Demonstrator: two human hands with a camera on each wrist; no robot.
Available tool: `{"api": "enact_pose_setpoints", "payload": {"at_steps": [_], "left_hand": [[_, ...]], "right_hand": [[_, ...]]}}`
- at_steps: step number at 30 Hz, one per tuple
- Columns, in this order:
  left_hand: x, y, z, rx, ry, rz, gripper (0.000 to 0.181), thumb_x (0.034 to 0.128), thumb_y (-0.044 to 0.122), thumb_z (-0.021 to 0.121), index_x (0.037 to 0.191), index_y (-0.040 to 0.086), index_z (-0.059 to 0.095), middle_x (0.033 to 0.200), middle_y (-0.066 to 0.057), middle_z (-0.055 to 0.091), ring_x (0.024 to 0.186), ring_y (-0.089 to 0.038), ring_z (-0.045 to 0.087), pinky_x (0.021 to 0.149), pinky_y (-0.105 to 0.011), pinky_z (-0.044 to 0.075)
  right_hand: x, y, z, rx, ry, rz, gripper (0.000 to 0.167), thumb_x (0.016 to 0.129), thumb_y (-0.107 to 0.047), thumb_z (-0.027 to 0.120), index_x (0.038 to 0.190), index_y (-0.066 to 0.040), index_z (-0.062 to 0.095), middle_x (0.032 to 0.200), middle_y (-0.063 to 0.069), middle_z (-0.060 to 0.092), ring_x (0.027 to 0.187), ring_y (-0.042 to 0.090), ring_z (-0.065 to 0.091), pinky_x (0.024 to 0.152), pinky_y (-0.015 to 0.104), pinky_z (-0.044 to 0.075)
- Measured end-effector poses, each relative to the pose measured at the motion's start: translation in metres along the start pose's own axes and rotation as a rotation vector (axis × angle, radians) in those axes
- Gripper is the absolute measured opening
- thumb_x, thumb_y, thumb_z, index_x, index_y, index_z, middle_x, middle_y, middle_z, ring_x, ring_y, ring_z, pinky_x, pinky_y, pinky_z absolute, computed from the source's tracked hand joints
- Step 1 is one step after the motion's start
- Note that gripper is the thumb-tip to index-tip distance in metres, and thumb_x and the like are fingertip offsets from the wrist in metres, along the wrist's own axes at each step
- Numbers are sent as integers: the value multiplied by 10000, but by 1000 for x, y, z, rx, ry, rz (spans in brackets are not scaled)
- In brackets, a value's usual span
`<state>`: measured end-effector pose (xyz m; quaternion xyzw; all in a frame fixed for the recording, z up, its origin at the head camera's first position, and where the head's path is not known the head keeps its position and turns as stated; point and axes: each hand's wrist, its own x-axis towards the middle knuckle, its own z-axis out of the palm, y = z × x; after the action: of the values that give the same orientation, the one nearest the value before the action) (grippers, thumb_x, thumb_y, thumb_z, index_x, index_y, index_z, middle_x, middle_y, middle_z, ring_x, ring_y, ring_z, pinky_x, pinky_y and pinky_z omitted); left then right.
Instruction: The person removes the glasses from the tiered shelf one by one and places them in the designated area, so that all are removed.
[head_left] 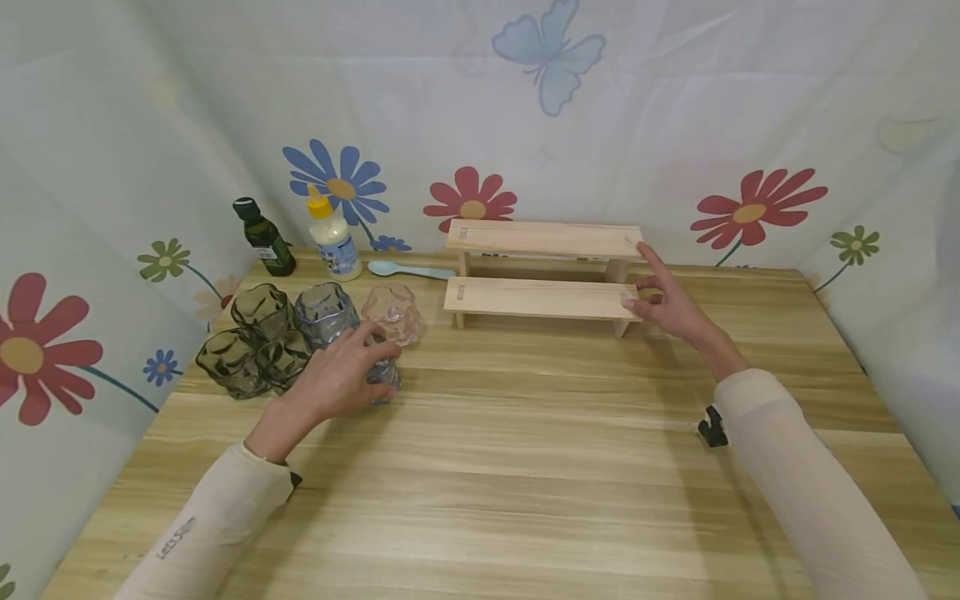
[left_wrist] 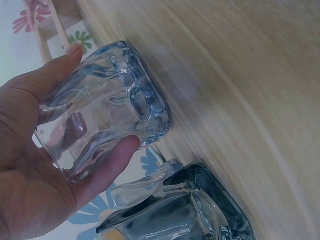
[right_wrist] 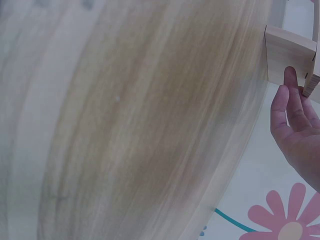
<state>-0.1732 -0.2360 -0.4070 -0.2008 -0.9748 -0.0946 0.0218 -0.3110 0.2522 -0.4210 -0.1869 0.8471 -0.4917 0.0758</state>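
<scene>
My left hand (head_left: 330, 379) grips a clear bluish glass (left_wrist: 107, 107) with wavy sides, thumb and fingers on opposite sides of it. In the head view the hand partly hides this glass, at the front of a group of glasses. My right hand (head_left: 671, 308) holds the right end of a two-step wooden stand (head_left: 540, 297). Its index finger reaches the upper step's corner, and its thumb lies on the lower step. In the right wrist view, the fingers (right_wrist: 295, 107) are by the stand's side panel, and the thumb is hidden.
Several dark smoky glasses (head_left: 262, 312), a bluish glass (head_left: 326, 312) and a pinkish glass (head_left: 392, 312) stand at left. Behind them are a dark green bottle (head_left: 268, 242), a yellow-capped bottle (head_left: 336, 242) and a pale blue spoon (head_left: 412, 271). Patterned curtains border the wooden table (head_left: 525, 467).
</scene>
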Motion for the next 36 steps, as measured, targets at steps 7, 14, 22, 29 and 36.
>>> {"api": "enact_pose_setpoints", "payload": {"at_steps": [7, 14, 22, 29, 36], "left_hand": [[-2, -1, 1, -14, 14, -11, 548, 770, 346, 870, 1251, 180, 668, 1351, -121, 500, 1103, -401, 593, 645, -536, 530], [-3, -3, 0, -10, -5, -37, 595, 779, 353, 862, 1307, 183, 644, 1371, -127, 492, 1155, -425, 570, 649, -558, 527], [-2, -5, -1, -13, -18, -57, 612, 793, 369, 849, 1336, 191, 629, 1413, -135, 465, 1193, -428, 545, 670, -589, 527], [-4, -6, -1, -5, -15, -67, 624, 788, 359, 854, 1342, 195, 620, 1426, -146, 463, 1209, -430, 539, 668, -593, 530], [-5, -8, -2, -8, -23, -85, 622, 789, 362, 853, 1340, 198, 614, 1417, -144, 466, 1214, -412, 537, 660, -576, 529]], "right_hand": [[0, 2, 0, 21, -7, 1, 945, 972, -28, 612, 1617, -281, -32, 1682, 104, 5, 1368, 445, 352, 760, 112, 490], [0, 3, 0, 11, -5, 15, 951, 972, -39, 618, 1616, -291, -35, 1680, 112, 22, 1379, 451, 355, 760, 107, 485], [0, 0, -1, -9, -6, 34, 958, 972, -44, 619, 1614, -288, -49, 1672, 157, 43, 1359, 475, 380, 749, 117, 484], [1, 0, 0, -25, -9, 38, 956, 974, -53, 620, 1614, -288, -51, 1674, 157, 39, 1373, 477, 370, 753, 112, 477], [0, 0, 0, -31, -7, 34, 957, 973, -61, 624, 1614, -290, -49, 1663, 182, 76, 1371, 477, 374, 758, 105, 471]]}}
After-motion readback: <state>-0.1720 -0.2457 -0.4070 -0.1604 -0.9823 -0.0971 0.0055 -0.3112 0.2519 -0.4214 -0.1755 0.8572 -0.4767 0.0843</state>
